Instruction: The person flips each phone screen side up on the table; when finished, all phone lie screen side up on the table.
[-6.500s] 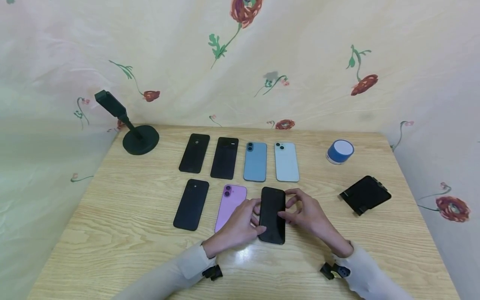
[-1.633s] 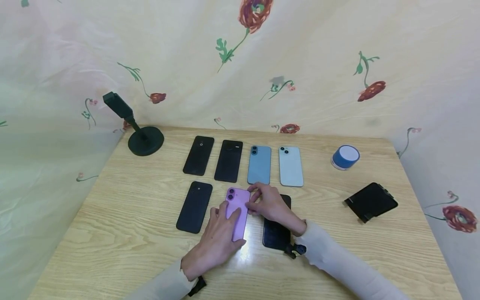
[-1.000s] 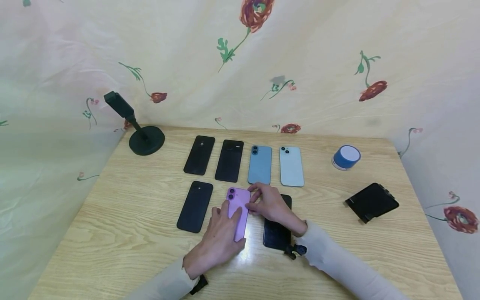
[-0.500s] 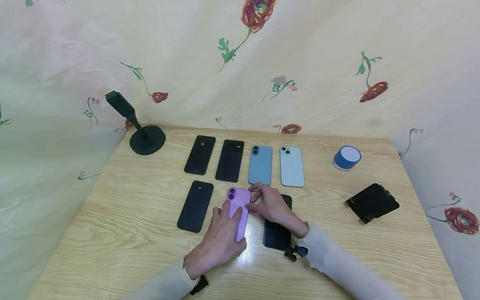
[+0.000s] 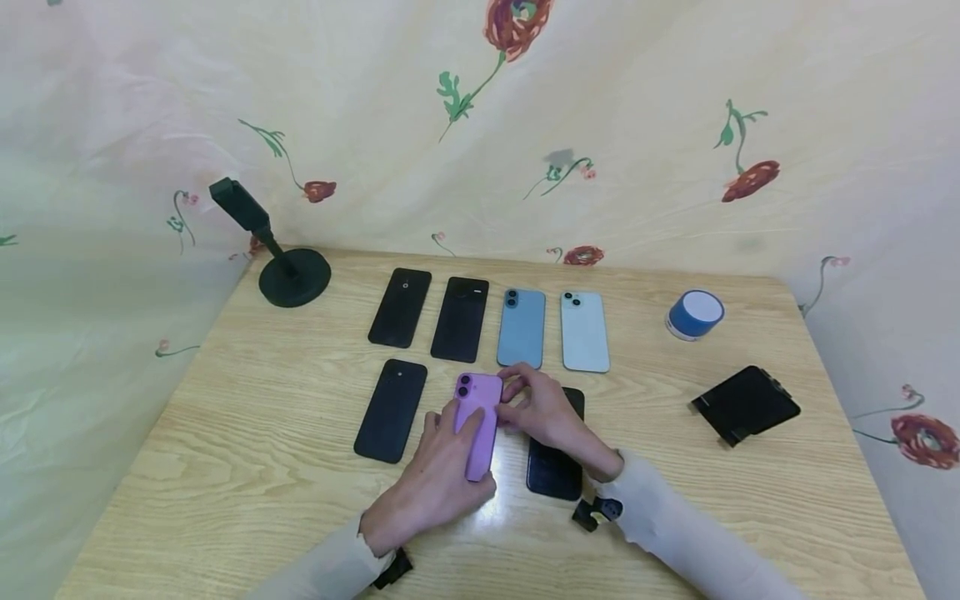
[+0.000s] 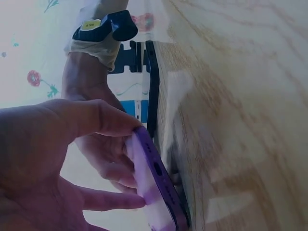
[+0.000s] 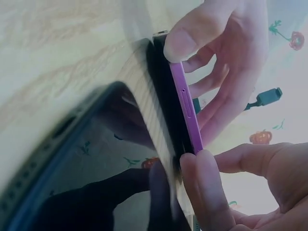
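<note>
While I watch from the head view, both hands meet on the purple phone (image 5: 477,423), which sits back-up in the front row of the wooden table (image 5: 225,433), between a black phone (image 5: 391,409) on its left and a dark phone (image 5: 556,467) lying screen-up on its right. My left hand (image 5: 438,475) lies over the purple phone's near half, fingers curled around its edges; in the left wrist view the thumb presses the phone's rim (image 6: 156,192) and that edge stands slightly off the wood. My right hand (image 5: 543,412) pinches the phone's far right corner, just under the camera lenses, and its forearm crosses above the dark phone. From the right wrist view I see a fingertip (image 7: 204,183) on the purple side rail (image 7: 185,103), with the dark phone's glossy screen (image 7: 96,183) beside it.

Behind the hands a back row holds two black phones (image 5: 400,307), a blue phone (image 5: 521,327) and a pale blue phone (image 5: 584,331). A black stand (image 5: 288,273) sits at the far left corner, a small blue-and-white cylinder (image 5: 694,314) at the far right, and a black folded holder (image 5: 745,404) near the right edge.
</note>
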Demonstrator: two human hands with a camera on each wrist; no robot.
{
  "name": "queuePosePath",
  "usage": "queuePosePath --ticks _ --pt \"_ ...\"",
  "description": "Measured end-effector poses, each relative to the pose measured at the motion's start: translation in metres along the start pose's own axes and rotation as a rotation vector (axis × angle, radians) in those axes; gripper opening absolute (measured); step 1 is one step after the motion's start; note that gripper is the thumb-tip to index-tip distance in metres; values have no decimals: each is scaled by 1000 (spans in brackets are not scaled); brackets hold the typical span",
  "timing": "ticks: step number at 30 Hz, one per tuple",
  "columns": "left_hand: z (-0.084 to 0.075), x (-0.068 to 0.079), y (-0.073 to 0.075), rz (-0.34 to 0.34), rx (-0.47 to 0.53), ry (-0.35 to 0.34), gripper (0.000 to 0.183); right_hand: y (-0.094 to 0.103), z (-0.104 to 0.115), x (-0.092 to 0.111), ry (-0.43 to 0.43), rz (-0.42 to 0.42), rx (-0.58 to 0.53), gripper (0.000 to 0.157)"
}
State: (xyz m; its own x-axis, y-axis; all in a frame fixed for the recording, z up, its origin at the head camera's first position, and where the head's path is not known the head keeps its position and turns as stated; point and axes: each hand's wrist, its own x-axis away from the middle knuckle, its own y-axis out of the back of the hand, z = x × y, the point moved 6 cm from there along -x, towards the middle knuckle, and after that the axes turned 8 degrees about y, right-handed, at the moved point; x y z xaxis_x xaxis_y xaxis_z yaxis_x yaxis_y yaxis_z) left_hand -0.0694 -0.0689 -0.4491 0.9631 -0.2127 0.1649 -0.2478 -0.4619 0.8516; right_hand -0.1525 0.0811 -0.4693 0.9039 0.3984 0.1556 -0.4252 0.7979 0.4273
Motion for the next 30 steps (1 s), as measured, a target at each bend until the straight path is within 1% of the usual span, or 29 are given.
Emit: queuePosePath --ticks 2,5,13,16,18,23,30 --pt "0 0 0 3 17 1 86 0 0 1 -5 2 -47 49" --pt "1 0 0 15 44 15 88 1 3 2 -9 0 -89 49" --pt "5 0 1 56 96 50 91 1 5 6 -15 -5 -146 49" --pt "6 0 2 61 114 49 92 1 6 7 -15 -13 -168 50" --pt "6 1 3 55 126 42 93 0 6 7 0 -10 -197 52" --pt "5 1 5 36 165 21 94 -3 7 8 47 16 -265 57" --pt "7 1 8 44 211 30 93 -9 6 11 46 82 -281 61"
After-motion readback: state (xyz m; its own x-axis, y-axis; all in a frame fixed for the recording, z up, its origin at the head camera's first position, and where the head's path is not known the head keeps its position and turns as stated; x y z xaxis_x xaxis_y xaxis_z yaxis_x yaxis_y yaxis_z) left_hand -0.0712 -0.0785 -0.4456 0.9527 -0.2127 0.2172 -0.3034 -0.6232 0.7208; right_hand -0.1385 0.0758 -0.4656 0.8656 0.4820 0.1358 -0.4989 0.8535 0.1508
